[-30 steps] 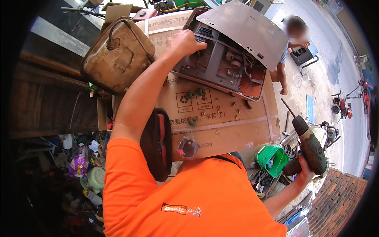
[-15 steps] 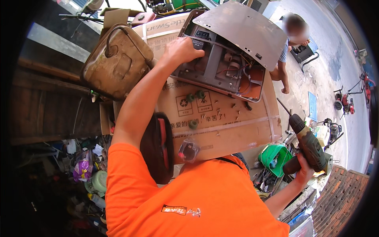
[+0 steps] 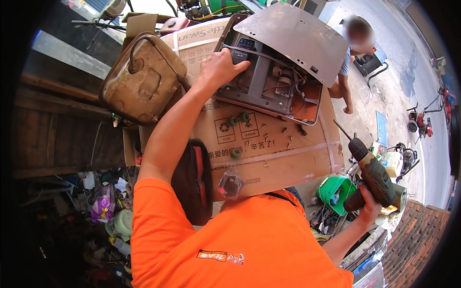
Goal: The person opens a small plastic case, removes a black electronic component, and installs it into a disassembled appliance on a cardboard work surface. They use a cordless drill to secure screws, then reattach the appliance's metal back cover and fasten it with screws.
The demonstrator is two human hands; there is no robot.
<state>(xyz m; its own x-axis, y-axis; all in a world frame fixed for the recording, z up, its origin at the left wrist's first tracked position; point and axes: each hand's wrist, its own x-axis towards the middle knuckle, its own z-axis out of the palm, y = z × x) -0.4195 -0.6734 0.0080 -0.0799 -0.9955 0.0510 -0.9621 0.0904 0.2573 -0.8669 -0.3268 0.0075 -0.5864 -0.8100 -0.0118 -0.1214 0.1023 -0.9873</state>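
My left hand (image 3: 222, 68) rests on the left edge of an opened metal appliance casing (image 3: 269, 104), fingers curled over the rim and thumb stretched toward the inside. Wires, a dark box and a small motor-like part show in the casing. A loose grey metal panel (image 3: 297, 38) lies tilted across its far side. Out to the right, my right hand (image 3: 370, 206) grips a camouflage-patterned cordless drill (image 3: 374, 170) by its handle, its long bit pointing up and away. Green round pieces (image 3: 235, 152) and several small screws (image 3: 265, 139) lie on the cardboard nearer me.
The casing sits on a large cardboard box (image 3: 288, 168). A brown rusty tank (image 3: 144, 79) stands at left, a dark bag (image 3: 189, 192) near my left arm. A green bucket (image 3: 331, 185) is below the drill. Another person (image 3: 343, 72) crouches at far right.
The near left end of the casing has shifted slightly right under my left hand, whose thumb is spread further. The drill has moved very little.
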